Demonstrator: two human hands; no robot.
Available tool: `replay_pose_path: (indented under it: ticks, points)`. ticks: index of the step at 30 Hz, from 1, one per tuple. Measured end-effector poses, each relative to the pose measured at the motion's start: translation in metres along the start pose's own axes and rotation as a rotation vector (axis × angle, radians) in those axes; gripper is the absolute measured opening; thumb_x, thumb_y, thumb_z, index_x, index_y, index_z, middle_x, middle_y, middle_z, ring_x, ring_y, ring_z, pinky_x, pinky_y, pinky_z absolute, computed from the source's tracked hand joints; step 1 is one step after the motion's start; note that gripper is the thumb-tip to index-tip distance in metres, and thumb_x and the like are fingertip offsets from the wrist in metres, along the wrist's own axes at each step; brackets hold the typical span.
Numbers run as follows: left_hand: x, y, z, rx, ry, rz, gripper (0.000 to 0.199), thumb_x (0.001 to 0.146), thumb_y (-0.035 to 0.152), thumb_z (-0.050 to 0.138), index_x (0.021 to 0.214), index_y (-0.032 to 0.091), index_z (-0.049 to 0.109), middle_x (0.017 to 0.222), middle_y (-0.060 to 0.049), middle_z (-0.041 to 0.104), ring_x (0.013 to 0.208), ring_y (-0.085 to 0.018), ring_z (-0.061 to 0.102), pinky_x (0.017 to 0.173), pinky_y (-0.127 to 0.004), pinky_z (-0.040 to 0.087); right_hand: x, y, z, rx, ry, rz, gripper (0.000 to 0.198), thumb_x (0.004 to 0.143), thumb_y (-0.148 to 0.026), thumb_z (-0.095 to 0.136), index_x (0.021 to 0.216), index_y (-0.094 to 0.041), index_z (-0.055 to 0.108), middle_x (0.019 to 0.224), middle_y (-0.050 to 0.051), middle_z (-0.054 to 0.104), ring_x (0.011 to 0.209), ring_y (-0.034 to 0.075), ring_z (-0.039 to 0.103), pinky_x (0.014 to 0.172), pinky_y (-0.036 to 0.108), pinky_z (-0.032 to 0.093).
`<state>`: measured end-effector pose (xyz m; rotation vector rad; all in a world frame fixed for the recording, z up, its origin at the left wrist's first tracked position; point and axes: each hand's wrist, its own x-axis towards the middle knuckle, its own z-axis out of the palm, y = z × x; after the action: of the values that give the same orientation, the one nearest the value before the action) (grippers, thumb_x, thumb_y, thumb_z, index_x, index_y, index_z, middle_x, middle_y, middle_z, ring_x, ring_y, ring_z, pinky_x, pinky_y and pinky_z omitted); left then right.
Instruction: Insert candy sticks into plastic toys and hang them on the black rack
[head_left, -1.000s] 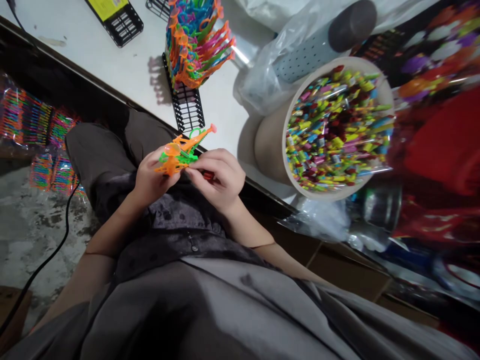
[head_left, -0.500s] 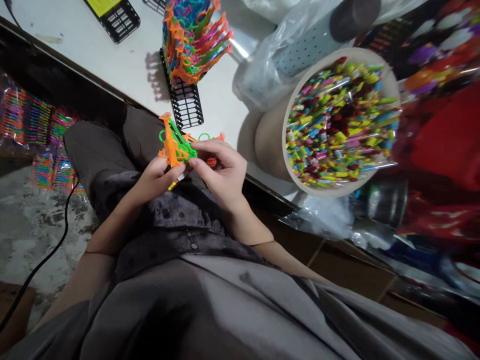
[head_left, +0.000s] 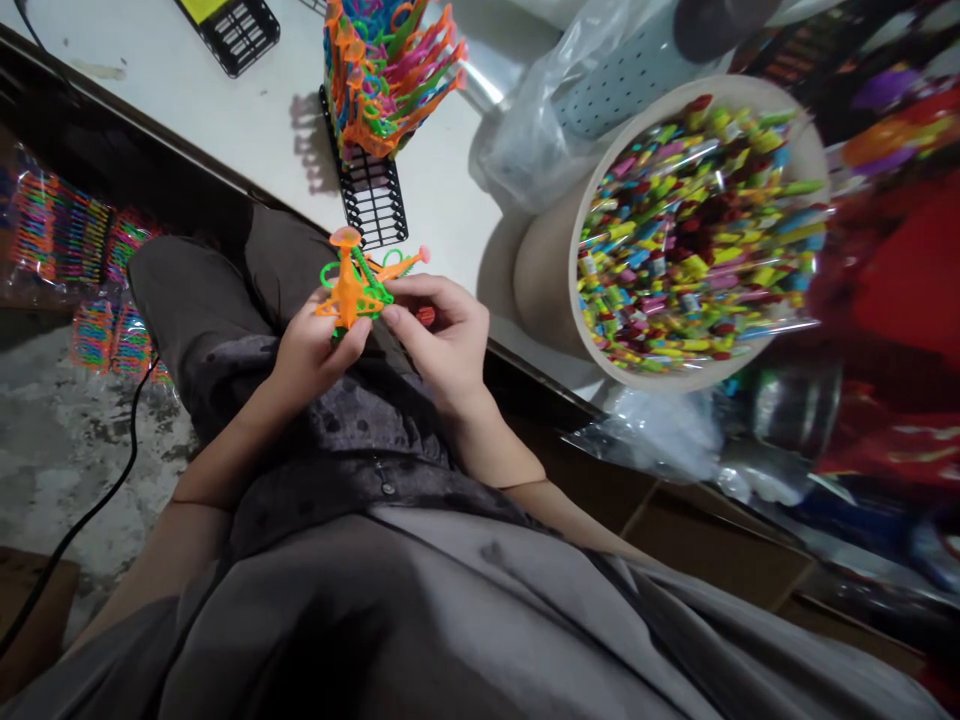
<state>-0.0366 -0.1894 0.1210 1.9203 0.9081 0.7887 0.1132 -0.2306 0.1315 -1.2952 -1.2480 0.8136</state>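
Note:
Over my lap, my left hand (head_left: 315, 345) is closed on an orange and green plastic toy piece (head_left: 349, 290) with a round flared end pointing up. The fingers of my right hand (head_left: 442, 335) pinch the green side of the same piece from the right. A small red item (head_left: 426, 316) shows by my right fingers; its kind is unclear. Just beyond my hands, a black plastic grid rack (head_left: 379, 205) stands at the table edge, bearing a dense stack of similar colourful plastic pieces (head_left: 382, 90).
A white bucket (head_left: 544, 270) full of small colourful wrapped items stands on the right. Behind it lies a dotted cylinder (head_left: 622, 85) in clear plastic. Another black rack (head_left: 244, 40) is at the back left. Bagged colourful pieces (head_left: 64, 235) hang or lie at far left, near a black cable (head_left: 112, 500).
The toy piece has turned a little in my hands, its flared end now facing me more. A yellow tip that showed below it is out of sight. The view has shifted slightly.

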Motion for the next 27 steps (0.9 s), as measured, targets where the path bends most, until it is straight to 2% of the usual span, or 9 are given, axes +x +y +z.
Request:
replay_pose_path:
  ticks: [5, 11, 17, 21, 27]
  points:
    - [-0.003, 0.007, 0.003, 0.319, 0.054, -0.013, 0.036, 0.087, 0.044, 0.041, 0.093, 0.015, 0.06, 0.106, -0.01, 0.061, 0.108, -0.02, 0.054, 0.096, -0.031, 0.042, -0.002, 0.013, -0.004, 0.068, -0.074, 0.073, 0.032, 0.079, -0.045, 0.062, 0.101, -0.022, 0.063, 0.079, -0.001, 0.058, 0.066, 0.009, 0.055, 0.061, 0.025, 0.05]
    - [-0.003, 0.02, 0.004, 0.54, -0.002, -0.073, 0.039, 0.089, 0.042, 0.035, 0.102, 0.014, 0.059, 0.117, -0.011, 0.058, 0.111, -0.02, 0.053, 0.094, -0.03, 0.041, -0.003, 0.019, -0.003, 0.125, -0.082, 0.128, 0.034, 0.076, -0.048, 0.064, 0.096, -0.022, 0.062, 0.081, 0.0, 0.058, 0.065, 0.009, 0.054, 0.059, 0.023, 0.05]
    - [-0.004, 0.023, 0.003, 0.536, -0.033, -0.093, 0.04, 0.089, 0.041, 0.033, 0.104, 0.014, 0.059, 0.119, -0.011, 0.056, 0.11, -0.019, 0.053, 0.093, -0.03, 0.041, -0.002, 0.018, -0.002, 0.132, -0.119, 0.173, 0.039, 0.075, -0.052, 0.064, 0.099, -0.022, 0.057, 0.082, 0.0, 0.055, 0.065, 0.008, 0.053, 0.056, 0.022, 0.049]
    - [-0.006, 0.022, 0.006, 0.532, -0.038, -0.108, 0.042, 0.088, 0.041, 0.034, 0.105, 0.012, 0.059, 0.116, -0.013, 0.056, 0.109, -0.021, 0.053, 0.094, -0.031, 0.041, -0.003, 0.015, 0.0, 0.114, -0.058, 0.095, 0.034, 0.078, -0.047, 0.063, 0.099, -0.023, 0.053, 0.087, 0.0, 0.054, 0.068, 0.007, 0.053, 0.058, 0.02, 0.049]
    - [-0.006, 0.025, 0.006, 0.539, -0.057, -0.115, 0.039, 0.089, 0.038, 0.034, 0.104, 0.011, 0.058, 0.111, -0.012, 0.057, 0.105, -0.021, 0.053, 0.094, -0.031, 0.041, -0.007, 0.015, 0.0, 0.013, -0.017, 0.009, 0.024, 0.081, -0.042, 0.061, 0.094, -0.021, 0.057, 0.09, 0.001, 0.057, 0.072, 0.01, 0.057, 0.065, 0.026, 0.052]
